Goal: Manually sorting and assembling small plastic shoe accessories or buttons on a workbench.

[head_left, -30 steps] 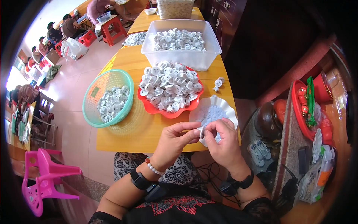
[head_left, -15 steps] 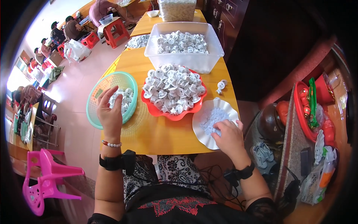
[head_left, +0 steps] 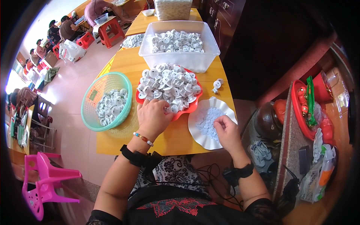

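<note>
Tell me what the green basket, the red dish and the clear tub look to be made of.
Green basket: likely plastic, with a moulded mesh you can see through. Red dish: probably glossy plastic, thin scalloped rim. Clear tub: translucent plastic, its white parts showing faintly through the wall.

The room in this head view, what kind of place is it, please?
Probably a small hand-assembly workshop. A red tray, a green basket and a clear tub hold many small white parts on a long wooden table, and other people sit working at tables behind.
</note>
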`<state>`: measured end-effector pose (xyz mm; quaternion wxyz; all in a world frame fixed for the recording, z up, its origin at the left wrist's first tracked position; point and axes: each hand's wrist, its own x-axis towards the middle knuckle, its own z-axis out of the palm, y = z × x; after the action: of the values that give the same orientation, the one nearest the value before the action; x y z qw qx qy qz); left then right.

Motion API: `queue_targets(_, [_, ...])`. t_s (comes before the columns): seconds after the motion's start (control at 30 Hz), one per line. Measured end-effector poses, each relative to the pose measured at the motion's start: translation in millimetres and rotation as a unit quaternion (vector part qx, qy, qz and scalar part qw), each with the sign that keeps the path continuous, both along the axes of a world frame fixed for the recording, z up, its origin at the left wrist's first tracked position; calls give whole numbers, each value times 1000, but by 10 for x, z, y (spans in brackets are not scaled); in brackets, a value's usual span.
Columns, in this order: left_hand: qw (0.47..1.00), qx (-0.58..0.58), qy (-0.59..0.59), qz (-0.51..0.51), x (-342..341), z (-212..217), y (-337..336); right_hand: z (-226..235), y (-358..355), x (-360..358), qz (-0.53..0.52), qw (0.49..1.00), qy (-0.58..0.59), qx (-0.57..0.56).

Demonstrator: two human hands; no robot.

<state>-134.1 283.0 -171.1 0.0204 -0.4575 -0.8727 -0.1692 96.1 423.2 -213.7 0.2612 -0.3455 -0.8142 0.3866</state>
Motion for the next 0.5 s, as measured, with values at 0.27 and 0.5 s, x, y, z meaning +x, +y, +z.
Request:
queue_targets(0.27, [863,271,-414,-102,161,47,-195,165,-39,9,44,946,156,-279])
queue_targets(0.5, [554,268,-778,-126,572,186,-280,564,-261,27,74,915,215,-333])
